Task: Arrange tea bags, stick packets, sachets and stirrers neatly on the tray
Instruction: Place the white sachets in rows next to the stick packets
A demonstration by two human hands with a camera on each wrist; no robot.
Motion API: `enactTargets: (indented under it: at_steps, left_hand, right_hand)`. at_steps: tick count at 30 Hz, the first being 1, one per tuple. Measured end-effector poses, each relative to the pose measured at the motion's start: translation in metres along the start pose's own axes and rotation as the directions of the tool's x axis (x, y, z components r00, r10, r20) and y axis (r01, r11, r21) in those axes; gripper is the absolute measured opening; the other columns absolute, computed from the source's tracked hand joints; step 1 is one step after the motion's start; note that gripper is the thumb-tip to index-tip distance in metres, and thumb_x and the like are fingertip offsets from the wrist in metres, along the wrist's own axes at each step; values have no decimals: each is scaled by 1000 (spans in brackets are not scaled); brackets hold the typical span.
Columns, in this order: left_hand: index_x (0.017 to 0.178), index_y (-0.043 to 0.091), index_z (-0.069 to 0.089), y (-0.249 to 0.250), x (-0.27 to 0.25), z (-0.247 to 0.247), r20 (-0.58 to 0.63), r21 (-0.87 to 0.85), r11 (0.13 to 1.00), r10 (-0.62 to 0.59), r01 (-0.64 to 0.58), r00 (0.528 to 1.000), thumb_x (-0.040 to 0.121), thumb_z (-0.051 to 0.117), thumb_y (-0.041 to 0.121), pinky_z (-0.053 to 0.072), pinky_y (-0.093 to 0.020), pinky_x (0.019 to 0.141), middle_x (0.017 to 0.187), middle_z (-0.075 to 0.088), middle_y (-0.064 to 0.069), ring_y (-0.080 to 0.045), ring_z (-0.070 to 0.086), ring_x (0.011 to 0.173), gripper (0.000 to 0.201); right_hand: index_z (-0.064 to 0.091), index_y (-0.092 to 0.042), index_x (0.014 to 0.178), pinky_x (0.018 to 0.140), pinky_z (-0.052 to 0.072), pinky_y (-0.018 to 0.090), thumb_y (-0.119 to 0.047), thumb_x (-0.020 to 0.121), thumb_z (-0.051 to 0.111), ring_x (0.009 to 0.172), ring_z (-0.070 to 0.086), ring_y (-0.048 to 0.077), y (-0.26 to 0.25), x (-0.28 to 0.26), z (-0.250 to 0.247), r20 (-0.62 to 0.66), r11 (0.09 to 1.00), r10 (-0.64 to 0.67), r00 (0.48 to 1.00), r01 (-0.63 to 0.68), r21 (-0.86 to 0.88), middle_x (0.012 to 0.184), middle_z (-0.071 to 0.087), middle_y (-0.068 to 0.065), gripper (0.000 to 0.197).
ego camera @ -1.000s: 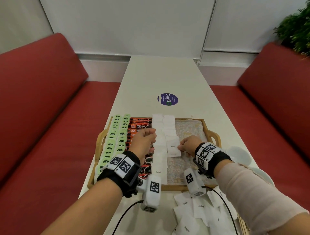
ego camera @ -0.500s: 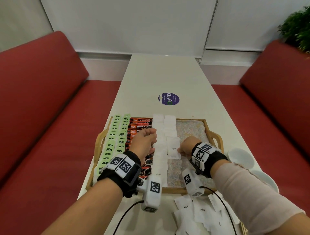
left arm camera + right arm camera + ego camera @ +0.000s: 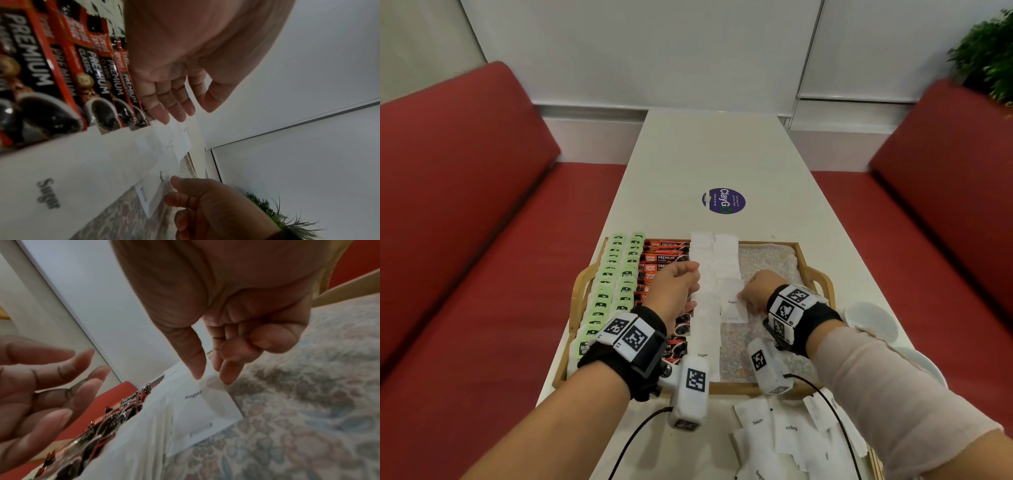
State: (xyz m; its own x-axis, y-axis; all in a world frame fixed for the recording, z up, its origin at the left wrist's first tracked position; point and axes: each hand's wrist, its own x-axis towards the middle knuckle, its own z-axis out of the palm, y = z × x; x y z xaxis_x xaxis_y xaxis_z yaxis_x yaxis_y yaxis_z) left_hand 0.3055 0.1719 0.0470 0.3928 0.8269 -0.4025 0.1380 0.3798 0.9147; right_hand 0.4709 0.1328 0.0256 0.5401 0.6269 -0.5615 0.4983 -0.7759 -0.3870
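The long white table [image 3: 709,154] runs between two red benches [image 3: 458,192], and the wooden tray [image 3: 815,270] sits at the table's near end. On the tray, counted from its left rim, lie two columns of green tea bags [image 3: 616,274], then a column of red-and-black stick packets [image 3: 664,257], then two columns of white sugar sachets [image 3: 705,274]; the tray's right part shows its flowered liner [image 3: 770,263]. A heap of loose sachets [image 3: 787,431] lies on the table just in front of the tray's near rim, and two white bowls [image 3: 869,318] stand just beyond its right rim.

The left hand [image 3: 674,287] hovers over the tray where the stick packets meet the sachets, fingers relaxed and spread, holding nothing. The right hand [image 3: 755,291] is over the tray's middle, its thumb and fingertips [image 3: 226,374] pinching the right edge of one sachet [image 3: 732,301], which lies at the near end of the shorter sachet column, printed "Sugar" and flat on the liner.
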Motion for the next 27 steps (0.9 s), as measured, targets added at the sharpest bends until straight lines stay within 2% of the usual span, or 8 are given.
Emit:
enactTargets:
  at_steps: [4,7,11,12,16,20,24,27]
  left_hand:
    - [104,20,60,-1,-1,-1,-2,12,1000,2,-2,1000,96,51,12,49,-29,75,97,58,1,-13,54,90,14]
    - [105,20,59,-2,-7,-1,3,22,1000,7,-7,1000,97,50,12,48,-27,70,96,57,1,-13,54,87,15]
    - [106,19,60,-5,-19,0,-3,38,999,17,-17,1000,96,51,13,49,-28,70,97,57,1,-13,54,88,15]
    - [106,19,60,-6,-23,0,-5,39,999,21,-20,1000,96,52,13,49,-28,71,97,58,1,-14,54,89,15]
    - [101,22,60,-13,-47,6,16,41,999,35,-36,999,96,52,14,48,-28,71,96,58,2,-14,55,90,12]
    - [96,25,59,-26,-75,12,24,60,997,45,-46,999,96,53,16,48,-27,68,97,59,3,-12,56,90,11]
    - [96,24,58,-41,-102,16,29,84,996,38,-40,999,95,53,15,47,-27,67,98,59,2,-14,55,91,10]
    - [95,22,58,-50,-117,21,38,103,994,43,-47,998,95,52,13,46,-27,62,95,58,1,-13,55,87,11]
  right_hand:
    - [54,-13,80,60,43,26,-23,85,65,72,52,22,2,0,-2,-7,998,-28,1000,28,61,87,55,8,16]
    - [59,-7,87,57,43,26,-29,91,59,64,53,20,1,-6,-1,4,1000,-29,1000,29,0,78,59,7,22]
    - [61,-3,105,74,47,31,-29,91,60,83,57,25,5,-24,-6,-21,998,-55,998,56,34,100,64,12,30]
    - [60,-3,106,74,47,32,-29,91,60,81,57,25,8,-30,-7,-32,996,-69,997,71,48,99,64,12,30]
    - [54,-9,78,58,46,27,-24,91,61,57,52,19,21,-60,-12,-80,978,-130,988,141,151,72,55,4,21]
    - [53,-11,79,51,42,24,-22,90,63,55,50,16,40,-98,-11,-139,952,-200,970,226,207,75,57,3,18]
    - [54,-16,82,46,37,19,-25,89,64,58,51,11,63,-131,-3,-132,951,-234,963,255,176,80,57,-1,15]
    - [53,-19,75,50,40,19,-24,87,66,61,51,10,79,-146,5,-137,948,-233,963,256,190,82,60,-1,18]
